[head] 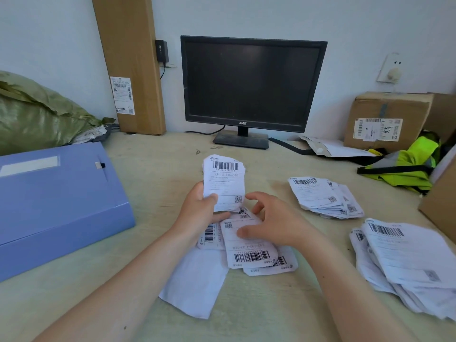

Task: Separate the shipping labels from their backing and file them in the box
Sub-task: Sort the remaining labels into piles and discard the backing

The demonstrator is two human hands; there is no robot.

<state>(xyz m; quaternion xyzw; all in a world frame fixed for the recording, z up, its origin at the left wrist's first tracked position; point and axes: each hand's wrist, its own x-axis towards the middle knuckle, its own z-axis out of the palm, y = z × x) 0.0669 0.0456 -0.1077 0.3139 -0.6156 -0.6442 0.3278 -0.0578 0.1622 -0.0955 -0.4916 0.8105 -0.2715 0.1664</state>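
Note:
My left hand (197, 208) grips a small stack of white shipping labels (224, 181) upright above the table's middle, thumb across the front. My right hand (274, 218) hovers beside it with relaxed, spread fingers, its thumb touching a loose label (249, 250) lying upside down on a small heap. A blank white backing sheet (195, 282) lies under that heap. A closed blue file box (56, 201) sits at the left. Two more label piles lie at the right: a small one (323, 196) and a larger one (407, 262).
A black monitor (251, 87) stands at the back. A tall cardboard carton (128, 62) leans on the wall, a green sack (37, 114) lies at the far left. A cardboard box (387, 119), a yellow vest (409, 166) and another carton edge (441, 203) crowd the right.

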